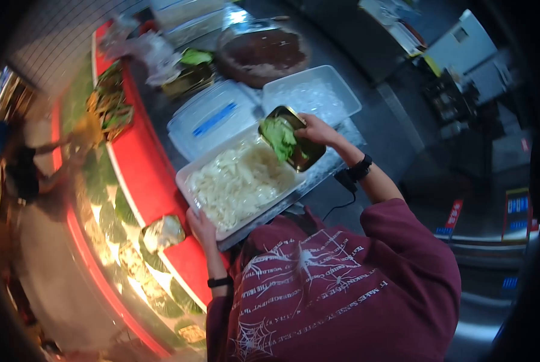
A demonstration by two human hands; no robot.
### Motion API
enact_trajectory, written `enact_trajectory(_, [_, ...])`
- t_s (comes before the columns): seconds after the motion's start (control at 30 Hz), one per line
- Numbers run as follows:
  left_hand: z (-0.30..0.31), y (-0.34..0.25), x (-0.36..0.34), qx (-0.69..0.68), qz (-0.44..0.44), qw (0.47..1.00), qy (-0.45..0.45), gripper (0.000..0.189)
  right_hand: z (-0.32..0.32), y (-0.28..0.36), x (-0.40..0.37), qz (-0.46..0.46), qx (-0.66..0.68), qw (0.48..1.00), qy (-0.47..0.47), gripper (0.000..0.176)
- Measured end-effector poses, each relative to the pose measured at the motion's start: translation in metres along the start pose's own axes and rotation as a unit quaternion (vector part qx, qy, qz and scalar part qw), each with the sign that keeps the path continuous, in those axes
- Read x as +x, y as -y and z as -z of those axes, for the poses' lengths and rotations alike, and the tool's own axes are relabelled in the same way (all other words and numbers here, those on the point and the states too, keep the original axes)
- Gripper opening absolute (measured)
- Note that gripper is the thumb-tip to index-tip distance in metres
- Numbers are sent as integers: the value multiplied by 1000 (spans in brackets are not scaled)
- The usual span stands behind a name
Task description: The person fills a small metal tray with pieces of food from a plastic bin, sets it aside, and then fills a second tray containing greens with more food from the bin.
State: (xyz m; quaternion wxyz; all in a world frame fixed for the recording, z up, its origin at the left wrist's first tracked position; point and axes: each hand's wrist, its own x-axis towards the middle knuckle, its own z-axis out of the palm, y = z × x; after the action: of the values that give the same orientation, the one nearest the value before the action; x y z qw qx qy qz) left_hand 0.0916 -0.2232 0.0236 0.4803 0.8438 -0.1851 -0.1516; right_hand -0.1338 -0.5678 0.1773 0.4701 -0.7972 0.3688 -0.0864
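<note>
My left hand grips the near left corner of a white plastic tub, its fingers partly hidden by the rim. The tub is full of pale, glossy strips whose kind I cannot make out. My right hand is closed on the edge of a small gold metal tray, with the thumb inside. Green lettuce leaves lie in that tray, which is tilted over the tub's right end. Just behind is a second white tub holding whitish, translucent pieces.
A clear lid with a blue strip lies behind the tub. Farther back are a round chopping board, plastic bags and another gold tray with greens. A red ledge and a lit food display run along the left; a blurred person stands beyond.
</note>
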Motion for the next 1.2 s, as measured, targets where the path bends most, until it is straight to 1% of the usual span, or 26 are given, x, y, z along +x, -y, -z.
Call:
enact_trajectory(0.07, [0, -1, 0, -23, -8, 1000, -4, 29, 46, -45, 9, -32, -27, 995, -90, 38])
enact_trajectory(0.1, [1, -4, 0, -25, 4, 1000, 11, 31, 68, -52, 11, -63, -168, 971, -159, 36])
enact_trajectory(0.13, [3, -4, 0, -27, 17, 999, 21, 32, 85, -61, 11, -66, -233, 949, -204, 30])
enact_trajectory(0.17, [3, 0, 0, -27, 18, 999, 22, 32, 102, -69, 14, -83, -290, 933, -197, 29])
enact_trajectory(0.2, [3, 5, -1, 13, -3, 1000, 11, 35, 115, -77, 20, -99, -345, 914, -189, 27])
enact_trajectory(0.23, [1, -3, 0, 52, -24, 998, -2, 39, 122, -85, 30, -96, -344, 915, -189, 27])
enact_trajectory(0.27, [-4, -13, 0, 53, -25, 998, -6, 39, 127, -94, 41, -93, -348, 916, -179, 26])
enact_trajectory(0.3, [-5, -49, -5, 123, -101, 983, -95, 43, 132, -104, 52, -91, -352, 916, -169, 25])
enact_trajectory(0.33, [-7, -86, -11, 191, -174, 949, -180, 47, 136, -112, 65, -89, -349, 918, -167, 25])
enact_trajectory(0.37, [-11, -121, -14, 152, -202, 948, -192, 50, 139, -117, 80, -79, -361, 914, -165, 26])
enact_trajectory(0.4, [-28, -133, -15, 158, -199, 948, -193, 50, 138, -122, 92, -71, -372, 912, -161, 26])
enact_trajectory(0.43, [-42, -144, -14, 48, -192, 976, -84, 48, 138, -123, 101, -42, -388, 906, -161, 25])
enact_trajectory(0.47, [-59, -158, -12, -64, -182, 981, 24, 46, 134, -125, 109, -39, -383, 909, -157, 25])
enact_trajectory(0.53, [-113, -203, -17, -144, -119, 975, 117, 42, 127, -143, 130, -18, -406, 900, -154, 24])
enact_trajectory(0.6, [-178, -212, -21, -188, -93, 957, 199, 42, 103, -151, 132, 23, -429, 892, -139, 17])
enact_trajectory(0.63, [-217, -191, -14, -56, -132, 965, 222, 48, 91, -158, 132, 68, -424, 895, -121, 16])
enact_trajectory(0.67, [-229, -214, -15, 54, -80, 958, 269, 58, 79, -158, 128, 90, -359, 921, -120, 16])
enact_trajectory(0.7, [-253, -214, -7, 75, -106, 955, 268, 69, 66, -160, 125, 135, -330, 920, -161, 14])
enact_trajectory(0.73, [-268, -217, 1, 137, -102, 946, 276, 78, 58, -161, 134, 83, -340, 931, -105, 15])
enact_trajectory(0.77, [-276, -228, 7, 150, -87, 948, 268, 81, 52, -156, 134, 75, -389, 916, -66, 17])
enact_trajectory(0.8, [-282, -233, 7, 161, -66, 947, 270, 83, 48, -152, 133, 81, -386, 917, -60, 18])
enact_trajectory(0.9, [-299, -242, 12, 188, -41, 955, 227, 85, 46, -147, 138, 102, -363, 925, -36, 22])
enact_trajectory(0.97, [-302, -242, 10, 189, -37, 956, 221, 86, 49, -152, 143, 77, -342, 937, 8, 30])
enact_trajectory(1.07, [-307, -245, 7, 191, -15, 957, 219, 89, 50, -158, 153, 51, -306, 951, -2, 35])
enact_trajectory(1.1, [-307, -249, 6, 198, -11, 956, 216, 92, 49, -157, 155, 59, -301, 952, -4, 35])
enact_trajectory(1.2, [-314, -249, 5, 207, -8, 957, 204, 97, 51, -159, 147, 44, -288, 956, 20, 36])
